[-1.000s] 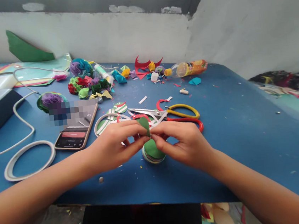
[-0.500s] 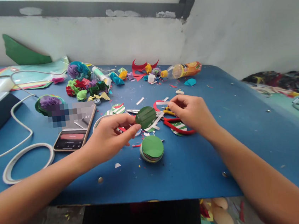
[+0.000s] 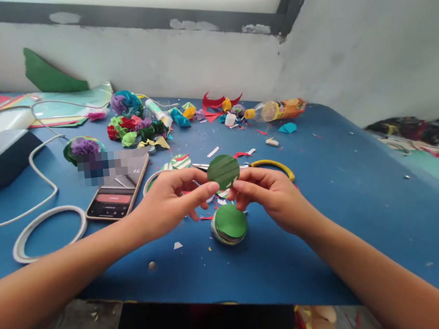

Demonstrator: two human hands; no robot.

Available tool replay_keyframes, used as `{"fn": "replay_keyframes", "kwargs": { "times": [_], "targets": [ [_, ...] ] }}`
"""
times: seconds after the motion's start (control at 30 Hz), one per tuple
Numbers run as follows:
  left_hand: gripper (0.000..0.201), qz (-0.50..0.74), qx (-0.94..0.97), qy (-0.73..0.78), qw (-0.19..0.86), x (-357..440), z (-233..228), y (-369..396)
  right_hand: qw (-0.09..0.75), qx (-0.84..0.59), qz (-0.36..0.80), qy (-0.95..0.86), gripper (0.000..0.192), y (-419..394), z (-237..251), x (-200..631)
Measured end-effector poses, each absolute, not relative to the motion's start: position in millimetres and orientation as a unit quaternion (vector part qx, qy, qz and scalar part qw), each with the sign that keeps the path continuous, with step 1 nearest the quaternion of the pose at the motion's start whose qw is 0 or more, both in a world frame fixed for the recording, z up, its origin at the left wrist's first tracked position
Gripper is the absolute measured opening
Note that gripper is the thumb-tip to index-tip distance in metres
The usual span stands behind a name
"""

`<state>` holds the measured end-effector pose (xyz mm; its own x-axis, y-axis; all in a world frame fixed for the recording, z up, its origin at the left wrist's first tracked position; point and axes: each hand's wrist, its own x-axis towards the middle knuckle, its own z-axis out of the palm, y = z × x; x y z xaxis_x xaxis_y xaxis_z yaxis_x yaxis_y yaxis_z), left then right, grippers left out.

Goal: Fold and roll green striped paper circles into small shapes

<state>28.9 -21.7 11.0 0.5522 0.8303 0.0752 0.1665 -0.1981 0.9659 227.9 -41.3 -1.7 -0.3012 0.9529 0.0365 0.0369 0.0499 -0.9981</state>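
A green paper circle (image 3: 223, 171) is held upright above the blue table (image 3: 347, 187). My left hand (image 3: 170, 201) pinches its lower left edge and my right hand (image 3: 269, 193) pinches its lower right edge. Directly below the hands lies a stack of paper circles (image 3: 229, 224) with a green one on top. Scissors with a yellow handle (image 3: 272, 165) lie just behind my right hand, partly hidden by it.
A phone (image 3: 118, 188) lies left of my hands, with a white ring (image 3: 48, 234) and a cable (image 3: 36, 173) further left. Paper flowers (image 3: 131, 124), scraps and a bottle (image 3: 276, 110) sit near the wall. Small paper bits litter the table.
My right hand came back from the scissors and took hold of the green circle's right edge. The circle now stands flat between both hands.
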Motion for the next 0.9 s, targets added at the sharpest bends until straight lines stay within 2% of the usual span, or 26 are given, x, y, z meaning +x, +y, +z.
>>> {"fn": "replay_keyframes", "kwargs": {
  "times": [0.17,0.23,0.37,0.47,0.53,0.73,0.9],
  "targets": [
    [0.016,0.307,0.738,0.338,0.497,31.5,10.4,-27.7,0.403,-0.408,0.556,-0.601,0.019,-45.5,-2.4,223.3],
    [0.016,0.314,0.733,0.347,0.493,32.3,8.4,-27.3,0.412,-0.426,0.522,-0.613,0.018,-48.4,-4.2,221.5],
    [0.018,0.326,0.722,0.363,0.490,32.6,6.2,-25.0,0.487,-0.475,0.289,-0.674,0.018,-56.9,-8.8,219.0],
    [0.019,0.330,0.730,0.359,0.480,32.3,6.0,-25.0,0.456,-0.459,0.171,-0.743,0.007,-62.8,-8.4,217.8],
    [0.019,0.328,0.738,0.355,0.471,32.1,5.9,-25.8,0.436,-0.455,0.147,-0.763,0.002,-64.6,-6.9,217.2],
    [0.014,0.322,0.790,0.349,0.387,31.3,5.4,-27.4,0.424,-0.445,0.131,-0.778,0.014,-63.3,-4.8,217.0],
    [0.013,0.319,0.844,0.310,0.299,30.8,5.0,-28.0,0.405,-0.436,0.150,-0.790,0.017,-63.7,-4.1,217.1]
  ]
}}
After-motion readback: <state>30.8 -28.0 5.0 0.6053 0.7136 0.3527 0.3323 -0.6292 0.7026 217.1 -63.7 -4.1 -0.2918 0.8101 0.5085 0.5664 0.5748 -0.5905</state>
